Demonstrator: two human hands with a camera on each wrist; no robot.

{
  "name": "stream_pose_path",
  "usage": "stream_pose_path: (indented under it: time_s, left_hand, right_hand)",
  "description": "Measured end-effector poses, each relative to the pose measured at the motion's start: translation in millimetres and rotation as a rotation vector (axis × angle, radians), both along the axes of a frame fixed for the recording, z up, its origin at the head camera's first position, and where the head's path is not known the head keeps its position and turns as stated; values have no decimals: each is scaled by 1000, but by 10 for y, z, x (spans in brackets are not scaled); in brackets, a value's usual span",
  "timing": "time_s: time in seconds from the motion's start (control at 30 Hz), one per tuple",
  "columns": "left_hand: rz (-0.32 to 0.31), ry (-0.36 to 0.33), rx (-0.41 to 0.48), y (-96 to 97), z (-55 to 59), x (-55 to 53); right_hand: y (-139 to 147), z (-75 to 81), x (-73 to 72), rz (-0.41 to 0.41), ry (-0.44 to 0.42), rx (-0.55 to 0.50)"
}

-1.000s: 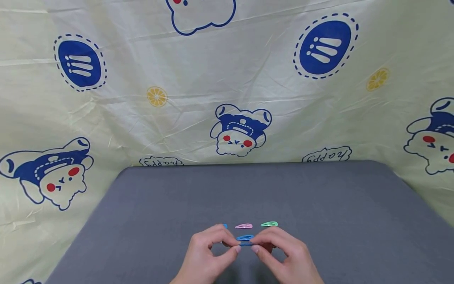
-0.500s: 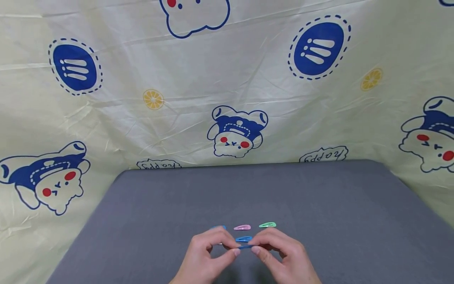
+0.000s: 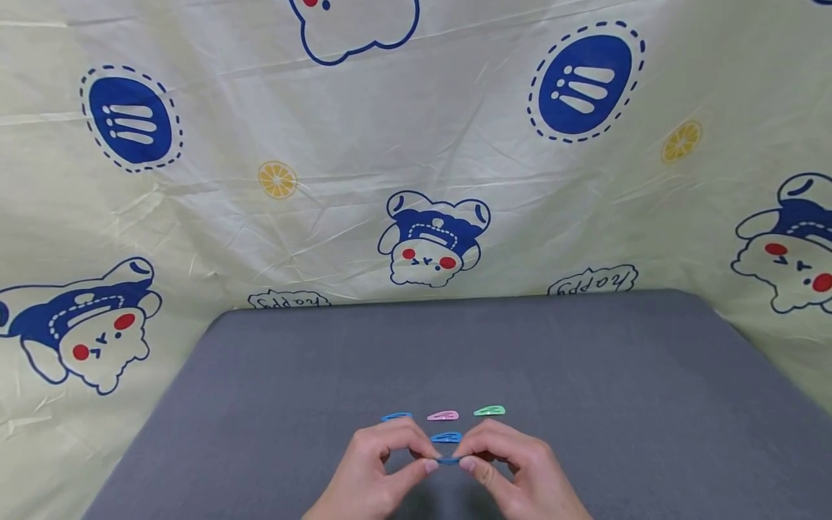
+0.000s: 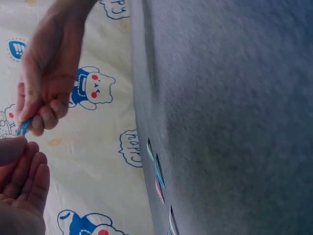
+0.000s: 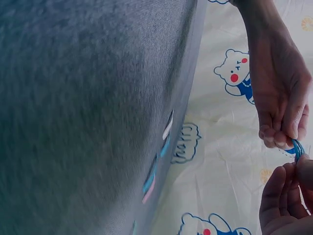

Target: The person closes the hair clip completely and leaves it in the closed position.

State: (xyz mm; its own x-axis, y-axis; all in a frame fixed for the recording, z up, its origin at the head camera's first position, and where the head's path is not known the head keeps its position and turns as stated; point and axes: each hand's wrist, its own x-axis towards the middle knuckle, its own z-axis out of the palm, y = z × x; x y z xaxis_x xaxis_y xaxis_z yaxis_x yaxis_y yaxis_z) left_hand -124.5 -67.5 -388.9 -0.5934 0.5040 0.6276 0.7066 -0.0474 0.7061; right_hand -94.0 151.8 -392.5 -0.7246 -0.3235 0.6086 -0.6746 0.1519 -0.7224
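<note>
A blue snap hair clip (image 3: 448, 460) is held up between both hands, above the table's near part. My left hand (image 3: 380, 466) pinches its left end between thumb and index finger. At the other end my right hand (image 3: 520, 466) pinches it likewise. The clip looks slightly bowed in the head view; in the right wrist view the held clip (image 5: 298, 150) shows curved strands between the fingertips. Just beyond the hands lies another blue hair clip (image 3: 446, 438). Farther back are a second blue clip (image 3: 396, 417), partly behind my left hand, a pink clip (image 3: 443, 416) and a green clip (image 3: 490, 410).
Dark grey cloth covers the table (image 3: 585, 375). A white clip (image 5: 167, 126) lies on it in the right wrist view, hidden behind the left hand in the head view. A pale printed curtain (image 3: 338, 130) hangs behind and along the sides.
Both hands have drawn slightly closer to the body with the held clip, which now looks more bowed. More of the far left blue clip shows. The view has shifted a little.
</note>
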Motion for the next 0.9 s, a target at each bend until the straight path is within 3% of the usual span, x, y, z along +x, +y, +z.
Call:
stream_pose_path:
  time_s: [0.17,0.33,0.63,0.9]
  left_hand:
    - [-2,-30,11,-7,27,-5]
    - [41,-19,-1,0,11,-3]
    - [76,101,-15,-19,-37,-31]
    - [87,223,-23,-9,-50,-72]
  right_hand:
    - [-5,22,-3,30,-42,-29]
    - [10,28,-3,20,-138,-51]
    - [31,10,-29,77,-240,-98]
    - [51,-16,-69,89,-213,-108]
